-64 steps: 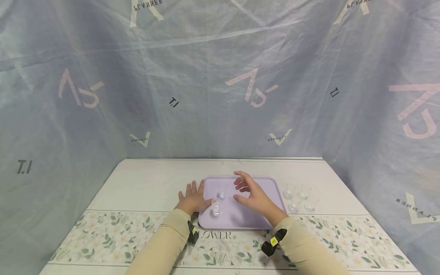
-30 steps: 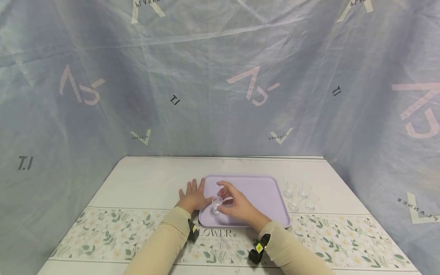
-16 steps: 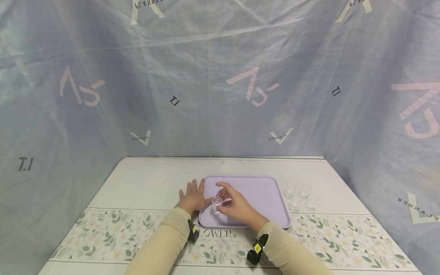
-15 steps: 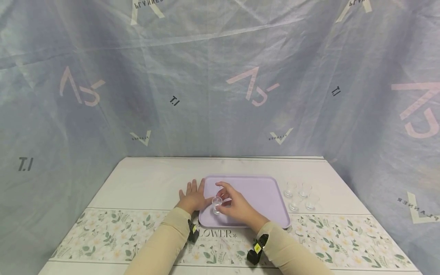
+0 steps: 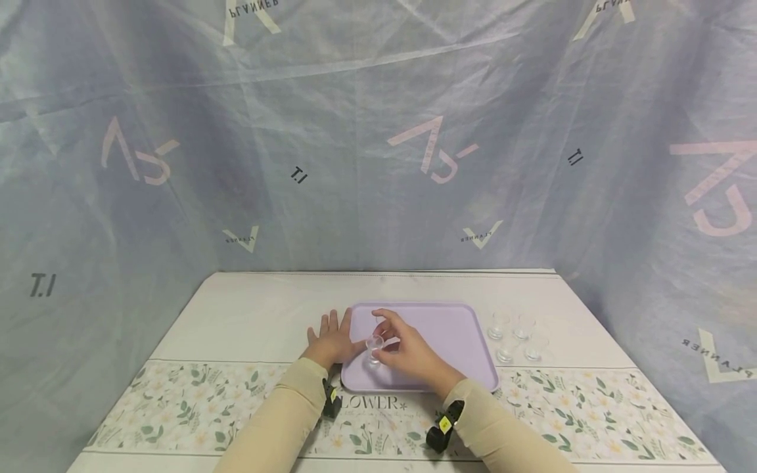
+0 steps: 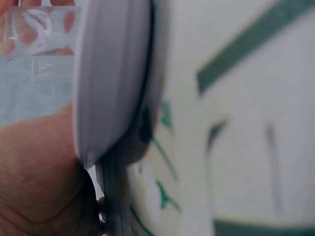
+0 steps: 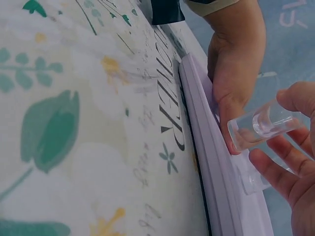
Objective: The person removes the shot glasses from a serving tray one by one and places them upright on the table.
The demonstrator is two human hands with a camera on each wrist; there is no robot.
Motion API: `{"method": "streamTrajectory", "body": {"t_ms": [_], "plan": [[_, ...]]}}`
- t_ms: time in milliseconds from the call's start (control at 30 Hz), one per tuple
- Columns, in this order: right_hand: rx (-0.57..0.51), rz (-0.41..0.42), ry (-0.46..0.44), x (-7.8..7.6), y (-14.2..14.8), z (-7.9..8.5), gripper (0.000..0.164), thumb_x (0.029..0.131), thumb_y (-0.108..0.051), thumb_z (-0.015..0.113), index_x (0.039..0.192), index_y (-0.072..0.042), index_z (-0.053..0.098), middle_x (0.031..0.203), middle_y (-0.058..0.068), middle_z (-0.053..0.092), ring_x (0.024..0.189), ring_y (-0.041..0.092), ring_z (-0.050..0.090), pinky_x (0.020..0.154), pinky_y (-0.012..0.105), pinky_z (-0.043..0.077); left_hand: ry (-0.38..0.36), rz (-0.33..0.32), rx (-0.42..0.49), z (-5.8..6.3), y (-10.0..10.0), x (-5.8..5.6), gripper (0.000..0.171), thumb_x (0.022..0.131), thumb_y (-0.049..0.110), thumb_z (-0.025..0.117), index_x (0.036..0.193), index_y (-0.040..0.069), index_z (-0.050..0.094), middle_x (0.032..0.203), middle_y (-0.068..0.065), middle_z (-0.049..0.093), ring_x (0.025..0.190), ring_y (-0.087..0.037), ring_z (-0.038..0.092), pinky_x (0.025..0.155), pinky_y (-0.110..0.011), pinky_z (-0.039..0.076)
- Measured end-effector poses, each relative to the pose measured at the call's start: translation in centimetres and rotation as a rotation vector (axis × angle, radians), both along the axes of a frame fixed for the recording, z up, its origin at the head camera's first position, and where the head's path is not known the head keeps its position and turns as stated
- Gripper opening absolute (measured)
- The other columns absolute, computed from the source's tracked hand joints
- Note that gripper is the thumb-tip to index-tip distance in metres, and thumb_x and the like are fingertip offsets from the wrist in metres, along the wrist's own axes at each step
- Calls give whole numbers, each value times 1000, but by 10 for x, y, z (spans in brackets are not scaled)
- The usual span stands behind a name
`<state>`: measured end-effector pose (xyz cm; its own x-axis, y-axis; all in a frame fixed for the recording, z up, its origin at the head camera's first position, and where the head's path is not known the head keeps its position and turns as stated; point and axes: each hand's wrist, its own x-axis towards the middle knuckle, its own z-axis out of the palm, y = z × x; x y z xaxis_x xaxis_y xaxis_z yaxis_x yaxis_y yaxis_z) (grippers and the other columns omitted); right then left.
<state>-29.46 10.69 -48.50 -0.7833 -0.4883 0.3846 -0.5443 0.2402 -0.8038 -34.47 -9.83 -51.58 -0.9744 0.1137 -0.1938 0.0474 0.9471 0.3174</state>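
Clear glass [image 7: 261, 125] pinched in right hand [image 5: 408, 350], over left end of lilac tray [image 5: 452, 341]; left hand [image 5: 332, 343] spread at tray's left edge, fingers straight; second glass [image 7: 253, 181] just past, mostly hidden; four glasses [image 5: 533, 349] right of tray

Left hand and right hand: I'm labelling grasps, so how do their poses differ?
The left hand has straight, spread fingers; the right hand holds a clear glass between thumb and fingers. The left hand is at the left edge of the tray; the right hand is over its interior. Both emerge from cream sleeves.
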Motion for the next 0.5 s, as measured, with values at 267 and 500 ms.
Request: {"method": "streamTrajectory", "body": {"t_ms": [267, 500], "plan": [[16, -33, -10, 0, 10, 0, 78, 83, 6, 77, 149, -15, 42, 111, 12, 61, 102, 30, 66, 85, 47, 59, -16, 9, 10, -5, -1, -4, 103, 93, 69, 54, 164, 15, 4, 167, -24, -2, 154, -43, -5, 116, -71, -4], [-10, -70, -39, 4, 26, 4, 81, 80, 13, 75, 150, -9, 41, 110, 24, 60, 102, 42, 64, 86, 58, 56, -8, 8, 26, -10, -2, -8, 107, 90, 72, 56, 165, 17, 4, 168, -24, -2, 154, -43, -5, 115, -72, -4]]}}
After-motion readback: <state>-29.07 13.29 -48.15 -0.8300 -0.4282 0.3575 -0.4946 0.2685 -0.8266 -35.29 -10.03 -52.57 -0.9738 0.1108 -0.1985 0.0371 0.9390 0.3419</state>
